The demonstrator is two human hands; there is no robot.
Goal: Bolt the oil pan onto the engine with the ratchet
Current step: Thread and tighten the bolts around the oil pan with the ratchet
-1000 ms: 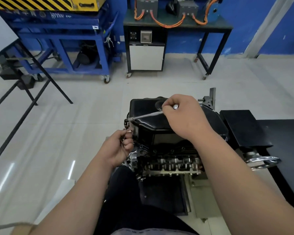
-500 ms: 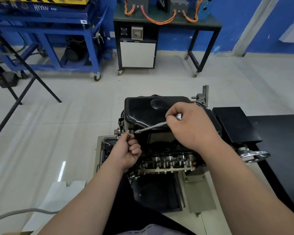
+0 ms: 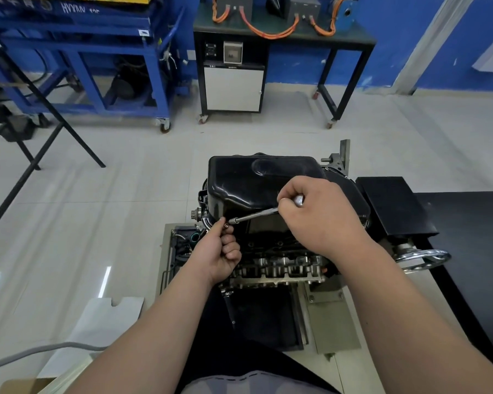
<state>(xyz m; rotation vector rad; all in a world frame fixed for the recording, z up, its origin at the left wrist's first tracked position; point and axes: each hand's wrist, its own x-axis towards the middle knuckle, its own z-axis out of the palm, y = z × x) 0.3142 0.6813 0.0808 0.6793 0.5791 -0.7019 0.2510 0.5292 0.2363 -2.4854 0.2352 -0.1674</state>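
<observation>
A glossy black oil pan (image 3: pixel 248 183) sits on top of the upturned engine (image 3: pixel 279 265) on its stand. My right hand (image 3: pixel 319 220) grips the handle of a slim silver ratchet (image 3: pixel 254 216), whose socket end points left and down at the pan's front left edge. My left hand (image 3: pixel 219 251) pinches a small bolt (image 3: pixel 227 224) between thumb and forefinger, right at the socket's tip. Bolt and socket look nearly touching.
A black bench top (image 3: pixel 467 251) and a black block (image 3: pixel 393 206) lie to the right, with a chrome handwheel (image 3: pixel 421 258) beside the engine. Across the tiled floor stand a blue steel cart (image 3: pixel 77 61) and a black table (image 3: pixel 285 35) with orange cables. White card (image 3: pixel 97 328) lies at lower left.
The ratchet's socket end dropped from the pan's upper left corner to its lower front left edge. My left hand rose with the bolt to meet the socket. The view tilted down.
</observation>
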